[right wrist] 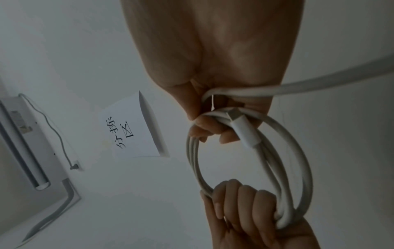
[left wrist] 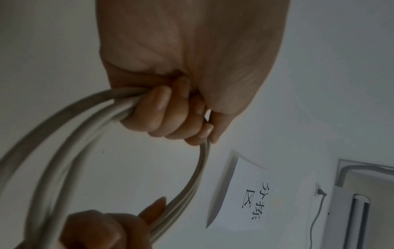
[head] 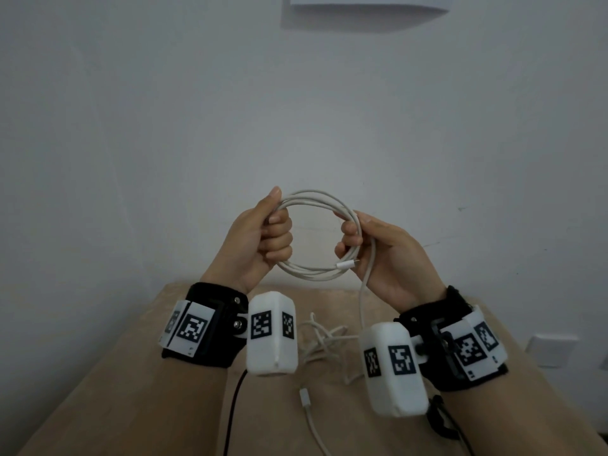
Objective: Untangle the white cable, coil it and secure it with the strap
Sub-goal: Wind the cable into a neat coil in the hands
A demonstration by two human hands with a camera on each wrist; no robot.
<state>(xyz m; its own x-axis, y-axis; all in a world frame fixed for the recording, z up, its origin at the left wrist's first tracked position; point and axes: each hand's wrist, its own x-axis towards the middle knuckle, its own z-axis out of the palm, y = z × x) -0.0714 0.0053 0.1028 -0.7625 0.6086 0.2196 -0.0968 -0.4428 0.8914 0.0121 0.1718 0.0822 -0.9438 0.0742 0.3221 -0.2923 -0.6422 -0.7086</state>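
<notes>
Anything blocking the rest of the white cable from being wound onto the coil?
Partly. The left hand and right hand grip the coil, but the loose tail drops into a tangled heap on the table. No strap is visible.

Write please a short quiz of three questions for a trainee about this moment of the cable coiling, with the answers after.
1. True or false: the left hand and the right hand grip opposite sides of the coil.
2. Where does the rest of the white cable lie? A) loose on the beige surface below the hands B) wound fully into the coil C) over the left wrist
3. Which hand is nearest to the connector that sticks out of the coil?

Key
1. True.
2. A. One strand hangs down from the right hand to a loose heap, with a second plug at its end.
3. The right hand.
</notes>
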